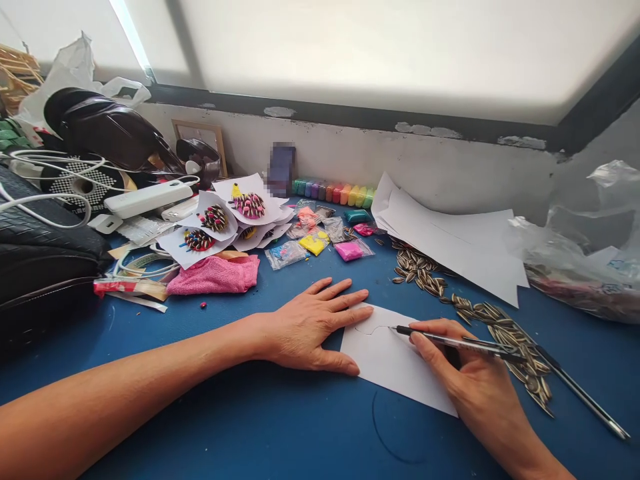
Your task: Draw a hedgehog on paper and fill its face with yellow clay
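A small white sheet of paper lies on the blue table, with a thin curved line drawn near its far edge. My left hand rests flat with fingers spread, its thumb and fingertips over the sheet's left side. Between the thumb and fingers of my right hand is a black pen, tilted to the right. Its tip touches the paper or hovers just above it, at the end of the line; I cannot tell which.
Sunflower seeds are strewn beside a second pen at right. Larger paper sheets and a plastic bag sit behind. Clay packets, a pink cloth, seed-covered figures on paper and a black bag stand left.
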Tool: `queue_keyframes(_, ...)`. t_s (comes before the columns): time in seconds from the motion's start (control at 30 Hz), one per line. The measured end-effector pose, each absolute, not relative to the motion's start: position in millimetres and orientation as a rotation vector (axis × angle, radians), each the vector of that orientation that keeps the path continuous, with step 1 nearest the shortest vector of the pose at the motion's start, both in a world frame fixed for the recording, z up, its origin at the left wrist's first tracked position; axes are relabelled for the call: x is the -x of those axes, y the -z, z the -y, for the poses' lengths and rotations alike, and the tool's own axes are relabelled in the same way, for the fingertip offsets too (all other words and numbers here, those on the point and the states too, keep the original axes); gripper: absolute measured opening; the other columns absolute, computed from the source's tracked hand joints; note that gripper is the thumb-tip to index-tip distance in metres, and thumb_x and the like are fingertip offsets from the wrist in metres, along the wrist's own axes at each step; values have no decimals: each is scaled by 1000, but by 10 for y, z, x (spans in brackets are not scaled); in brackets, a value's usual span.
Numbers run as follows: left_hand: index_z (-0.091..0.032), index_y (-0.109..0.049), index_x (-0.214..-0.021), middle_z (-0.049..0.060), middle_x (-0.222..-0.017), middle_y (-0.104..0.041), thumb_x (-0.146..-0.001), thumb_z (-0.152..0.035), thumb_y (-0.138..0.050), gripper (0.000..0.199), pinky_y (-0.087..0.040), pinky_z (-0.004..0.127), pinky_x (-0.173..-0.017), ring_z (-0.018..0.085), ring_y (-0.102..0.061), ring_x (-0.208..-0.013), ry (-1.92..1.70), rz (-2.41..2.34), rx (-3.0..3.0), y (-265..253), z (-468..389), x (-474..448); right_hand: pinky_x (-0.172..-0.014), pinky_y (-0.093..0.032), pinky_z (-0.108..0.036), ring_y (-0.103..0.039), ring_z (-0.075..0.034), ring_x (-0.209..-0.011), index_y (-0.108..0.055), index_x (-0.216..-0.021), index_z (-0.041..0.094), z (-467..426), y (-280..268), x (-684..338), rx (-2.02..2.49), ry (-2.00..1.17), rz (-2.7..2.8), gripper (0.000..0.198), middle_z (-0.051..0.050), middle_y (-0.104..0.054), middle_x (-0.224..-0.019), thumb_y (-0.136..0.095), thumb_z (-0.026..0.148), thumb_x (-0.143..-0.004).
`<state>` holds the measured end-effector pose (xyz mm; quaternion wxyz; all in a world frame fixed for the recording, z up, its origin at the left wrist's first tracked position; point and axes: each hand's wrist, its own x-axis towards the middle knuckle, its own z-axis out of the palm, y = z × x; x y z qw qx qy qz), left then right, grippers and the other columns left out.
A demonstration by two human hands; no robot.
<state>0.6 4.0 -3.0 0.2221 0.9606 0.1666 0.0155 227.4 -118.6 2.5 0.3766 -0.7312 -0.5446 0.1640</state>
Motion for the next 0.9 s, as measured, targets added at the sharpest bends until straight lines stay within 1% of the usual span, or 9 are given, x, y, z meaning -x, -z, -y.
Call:
queue_keyframes(0.1, -29, -22, -154, 2, -162, -12, -86, -71, -47, 83, -3, 53, -121, 30, -4, -150, -58, -453, -2657, 20, -34, -5, -38, -38, -26, -55, -14, -51, -74, -83, 25, 1204, -13, -2288, 1859, -416, 1403, 29, -3, -68, -82, -62, 51, -78)
queue_keyframes(0.17, -30, -22, -154, 3, -161, -13, -86, -70, -48, 83, -3, 53, -121, 31, -5, -150, -68, -451, -2658, 17, -31, -3, -40, -39, -26, -56, -14, -54, -72, -82, 26, 1215, -6, -2298, 1850, -398, 1410, 27, -3, -67, -81, -61, 50, -79)
queue_keyframes(0.37, -30, -23, -154, 4, -161, -15, -86, -71, -48, 84, -5, 55, -120, 33, -7, -149, -92, -441, -2657, 30, -35, 1, -51, -44, -27, -61, -18, -71, -69, -78, 26, 1229, -14, -2326, 1827, -319, 1446, 22, -3, -67, -83, -61, 46, -79)
queue_keyframes(0.67, -31, -20, -154, 2, -162, -13, -87, -70, -47, 82, -3, 52, -120, 31, -5, -150, -69, -459, -2670, 51, -36, 4, -60, -44, -30, -60, -18, -68, -64, -69, 25, 1250, -62, -2353, 1834, -229, 1474, 19, -1, -65, -73, -58, 41, -78)
queue_keyframes(0.9, -29, -23, -154, 3, -161, -14, -86, -73, -46, 85, -2, 49, -121, 30, -7, -150, -109, -442, -2684, 51, -34, 3, -52, -42, -29, -57, -17, -60, -59, -64, 26, 1251, -110, -2338, 1855, -167, 1487, 18, 0, -63, -67, -56, 40, -75)
